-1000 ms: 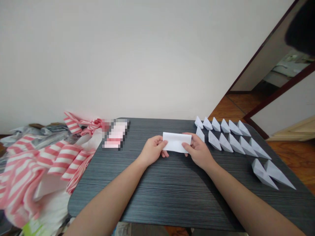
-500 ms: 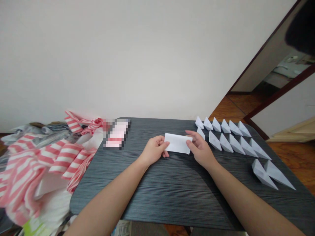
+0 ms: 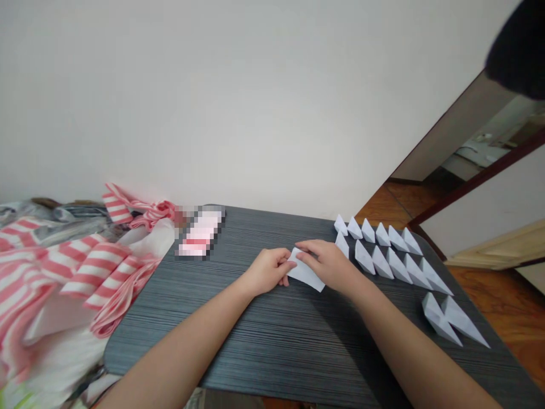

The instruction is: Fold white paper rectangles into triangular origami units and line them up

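A small folded sheet of white paper (image 3: 307,276) is between my hands, tilted above the middle of the dark table. My left hand (image 3: 269,269) pinches its left corner between thumb and curled fingers. Across the paper's upper right part lies my right hand (image 3: 326,261), its thumb and fingertips close to the left thumb. That hand covers the sheet's right side. To the right stand rows of folded white paper boats (image 3: 386,261), several of them, and a nearer pair (image 3: 440,319) sits apart from the rows.
The dark wood-grained table (image 3: 255,352) backs onto a pale wall (image 3: 238,113). At its far left lies a pixelated pink and white item (image 3: 202,230). Red-and-white striped cloth (image 3: 97,264) is heaped beyond the left edge. Wooden floor (image 3: 489,289) shows on the right.
My right hand has moved left over the paper, its fingers now near my left thumb. The paper has turned, its right end dropping lower. The view has tilted slightly.
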Motion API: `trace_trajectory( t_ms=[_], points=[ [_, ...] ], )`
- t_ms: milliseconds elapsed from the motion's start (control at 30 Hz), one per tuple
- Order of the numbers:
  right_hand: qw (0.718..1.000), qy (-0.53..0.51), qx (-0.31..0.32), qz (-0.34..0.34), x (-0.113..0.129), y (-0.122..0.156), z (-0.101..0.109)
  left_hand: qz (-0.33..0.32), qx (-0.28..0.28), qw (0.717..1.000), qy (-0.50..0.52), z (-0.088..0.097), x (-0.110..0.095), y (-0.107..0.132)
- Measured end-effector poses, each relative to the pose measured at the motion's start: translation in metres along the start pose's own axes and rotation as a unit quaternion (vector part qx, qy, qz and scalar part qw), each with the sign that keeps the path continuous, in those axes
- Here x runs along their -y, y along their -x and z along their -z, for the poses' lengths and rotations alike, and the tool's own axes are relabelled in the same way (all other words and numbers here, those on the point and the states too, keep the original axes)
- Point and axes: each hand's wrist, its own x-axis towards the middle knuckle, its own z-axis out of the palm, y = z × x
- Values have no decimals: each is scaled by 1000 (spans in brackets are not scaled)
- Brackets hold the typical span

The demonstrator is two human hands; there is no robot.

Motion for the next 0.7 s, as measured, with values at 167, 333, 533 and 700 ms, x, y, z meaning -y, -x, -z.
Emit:
trace_trajectory(
  t_ms=[167, 333, 533, 700],
  points=[
    [999, -25, 33, -19, -1, -12, 2, -4, 6, 1000, 9, 1, 1, 0],
    [996, -71, 39, -41, -2, -14, 1, -10, -1, 1000, -4, 1, -1, 2],
    [997, -49, 16, -59, -6, -14, -1, -2, -15, 1000, -4, 2, -2, 1],
    [987, -63, 90, -117, -14, -4, 11, 23, -19, 998, 51, 2, 2, 0]
  ],
)
